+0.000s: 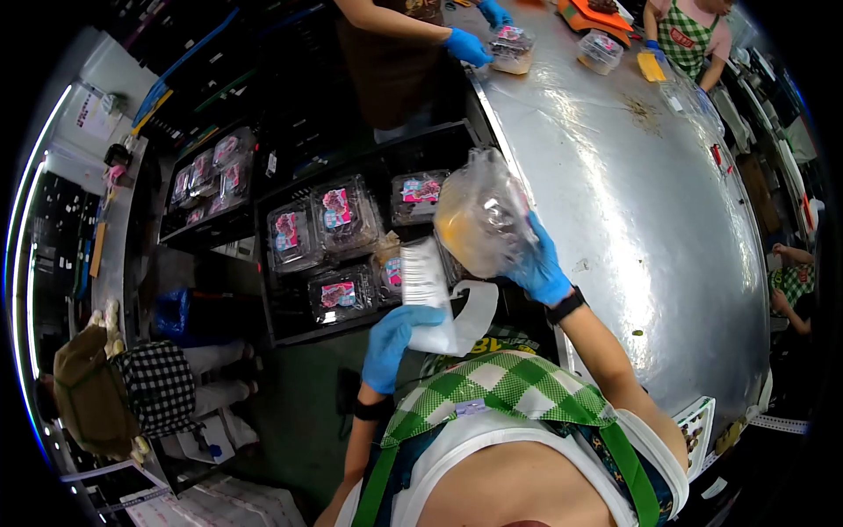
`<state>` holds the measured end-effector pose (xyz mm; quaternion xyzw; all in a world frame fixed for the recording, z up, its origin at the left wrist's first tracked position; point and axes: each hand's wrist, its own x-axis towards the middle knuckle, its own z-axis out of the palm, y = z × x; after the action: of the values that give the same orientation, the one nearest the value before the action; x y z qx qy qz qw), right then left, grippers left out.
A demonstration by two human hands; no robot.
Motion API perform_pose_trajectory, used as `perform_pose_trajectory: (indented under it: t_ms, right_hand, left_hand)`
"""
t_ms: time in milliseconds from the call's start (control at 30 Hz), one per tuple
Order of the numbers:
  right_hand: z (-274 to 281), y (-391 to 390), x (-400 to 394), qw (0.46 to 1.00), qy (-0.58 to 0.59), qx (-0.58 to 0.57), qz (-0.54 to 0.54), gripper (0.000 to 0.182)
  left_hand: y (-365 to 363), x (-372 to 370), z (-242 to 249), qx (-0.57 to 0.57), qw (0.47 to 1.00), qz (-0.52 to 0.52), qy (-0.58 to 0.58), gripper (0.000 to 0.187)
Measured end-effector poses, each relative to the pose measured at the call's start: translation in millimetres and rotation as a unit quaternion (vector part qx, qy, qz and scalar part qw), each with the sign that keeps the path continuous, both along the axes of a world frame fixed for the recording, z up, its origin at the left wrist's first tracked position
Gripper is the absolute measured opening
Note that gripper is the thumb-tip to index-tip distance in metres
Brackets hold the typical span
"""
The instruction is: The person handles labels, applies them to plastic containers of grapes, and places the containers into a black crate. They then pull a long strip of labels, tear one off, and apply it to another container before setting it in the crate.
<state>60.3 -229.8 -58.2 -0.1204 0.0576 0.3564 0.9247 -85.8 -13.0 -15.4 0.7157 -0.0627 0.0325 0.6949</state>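
My right hand (543,268), in a blue glove, grips a clear plastic container (486,211) with something yellow inside, held above the near edge of the metal table. My left hand (397,341), also gloved in blue, is closed around a white label strip (428,294), whose loose end curls to the right. Below both hands stands a black crate (329,329) holding several clear boxes (336,211) with pink and blue labels. The container in my right hand covers part of that crate.
The metal table (615,202) fills the right side. Across it, a co-worker's gloved hand (468,47) touches a labelled box (512,50). An orange scale (593,22) sits at the far end. Another crate of boxes (209,176) stands to the left; a person in a checked garment (158,386) is lower left.
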Motion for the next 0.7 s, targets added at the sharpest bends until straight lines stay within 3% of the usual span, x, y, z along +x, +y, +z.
perform_pose_trajectory:
  t_ms: [67,133,200,300,433,467,500,600,633,700]
  right_hand:
    - [-22,30,24,0.998,-0.034,-0.057,0.003,0.052]
    - [-49,56,53,0.997,0.008,-0.016,0.072,0.046]
    - [-86,89,84,0.995,-0.034,-0.061,0.069,0.044]
    - [-152,146,133,0.974,0.082,-0.202,-0.066,0.054]
    - [-229,168,161,0.951,0.056,-0.278,-0.121,0.074]
    - [-216,162,155,0.934,0.075,-0.341,-0.075,0.071]
    - [-166,162,132,0.921,0.095,-0.362,-0.109,0.058]
    - [-179,147,108,0.942,0.106,-0.319,-0.003,0.043]
    - [-169,137,92,0.952,0.107,-0.276,0.08,0.032]
    - [-67,111,35,0.948,-0.035,-0.264,0.173,0.03]
  left_hand:
    - [9,-19,1,-0.051,0.991,0.119,0.037,0.026]
    - [14,-31,7,0.018,0.979,0.202,0.017,0.019]
    - [17,-40,13,-0.002,0.971,0.237,0.027,0.016]
    - [19,-49,17,-0.019,0.96,0.275,0.041,0.015]
    - [19,-53,22,-0.018,0.956,0.287,0.063,0.014]
    - [20,-53,21,-0.012,0.955,0.287,0.073,0.014]
    - [23,-52,19,-0.019,0.957,0.278,0.074,0.014]
    - [28,-41,14,-0.023,0.967,0.244,0.073,0.018]
    - [27,-33,17,-0.004,0.97,0.231,0.069,0.019]
    - [28,-17,13,0.04,0.973,0.213,0.072,0.022]
